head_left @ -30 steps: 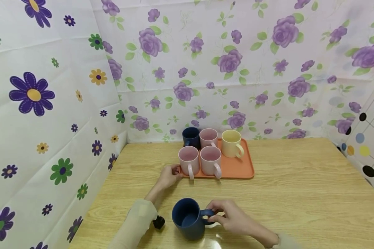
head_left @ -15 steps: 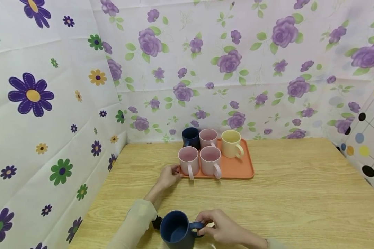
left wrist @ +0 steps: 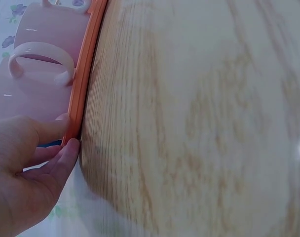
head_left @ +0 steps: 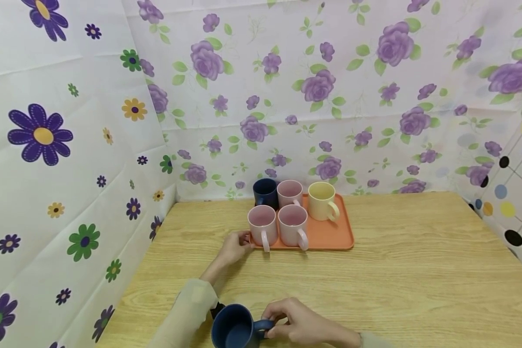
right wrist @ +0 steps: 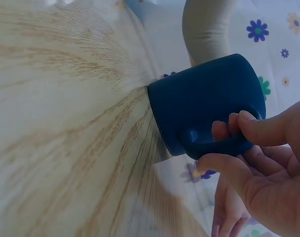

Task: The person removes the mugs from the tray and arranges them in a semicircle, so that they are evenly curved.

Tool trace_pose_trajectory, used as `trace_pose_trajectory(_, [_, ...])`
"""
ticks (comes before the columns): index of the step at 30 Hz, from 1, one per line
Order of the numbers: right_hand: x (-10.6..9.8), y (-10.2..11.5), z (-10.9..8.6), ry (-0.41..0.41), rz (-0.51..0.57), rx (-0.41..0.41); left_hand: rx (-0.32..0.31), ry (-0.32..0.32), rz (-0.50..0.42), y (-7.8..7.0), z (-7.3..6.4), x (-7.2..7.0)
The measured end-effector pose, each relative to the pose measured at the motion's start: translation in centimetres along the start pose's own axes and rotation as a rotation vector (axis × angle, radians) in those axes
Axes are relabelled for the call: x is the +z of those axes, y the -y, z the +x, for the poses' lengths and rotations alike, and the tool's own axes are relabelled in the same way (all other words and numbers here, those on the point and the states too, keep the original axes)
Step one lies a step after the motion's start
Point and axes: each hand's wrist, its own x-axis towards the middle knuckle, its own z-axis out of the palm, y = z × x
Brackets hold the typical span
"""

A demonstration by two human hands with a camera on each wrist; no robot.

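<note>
The right hand (head_left: 295, 321) is holding one plain, dark-blue mug (head_left: 235, 331) by its handle, near the left sleeve (head_left: 183, 311). The left hand (head_left: 233, 247) is pinching one corner of an orange tray (head_left: 330, 237), which is carrying, beside this hand, three pink mugs (head_left: 256, 232), one yellow mug (head_left: 318, 205) and one navy mug (head_left: 268, 195). Flowered cloths (head_left: 352, 145) are hanging around the wood-grained counter (head_left: 417, 251).

Behind the wooden table (head_left: 417, 270) hangs a rose-print cloth (head_left: 352, 104); left of the table, a daisy-print cloth (head_left: 80, 186); right of it, a dotted cloth (head_left: 510, 193).
</note>
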Motion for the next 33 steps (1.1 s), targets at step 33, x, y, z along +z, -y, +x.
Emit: trace_pose_trajectory(33, [-3.5,-0.4,0.7,0.039,-0.045,0.065,-0.001,0.022,0.005,-0.1,0.0,-0.2])
